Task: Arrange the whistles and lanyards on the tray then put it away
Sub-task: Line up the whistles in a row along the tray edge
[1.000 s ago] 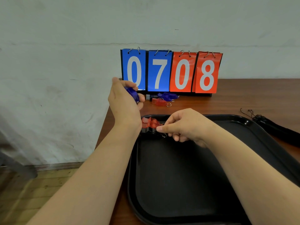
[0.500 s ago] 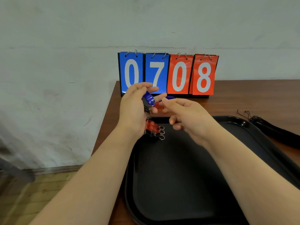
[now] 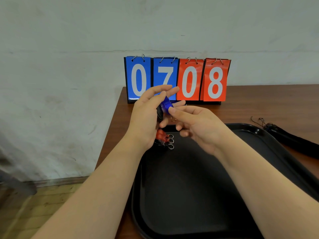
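Hovering above the far left corner of the flat black plastic tray, the small blue plastic whistle is pinched in the left hand, which hides part of the red whistles on the tray. One straight finger of the right hand touches it. Black lanyards lie beside the tray.

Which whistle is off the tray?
The blue whistle, held in the left hand; the red whistles lie in the far-left corner of the tray.

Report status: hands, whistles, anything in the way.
Left hand holds blue whistle, right hand touching it. Red whistles in tray corner. Lanyards on table, off tray. Nothing blocking.
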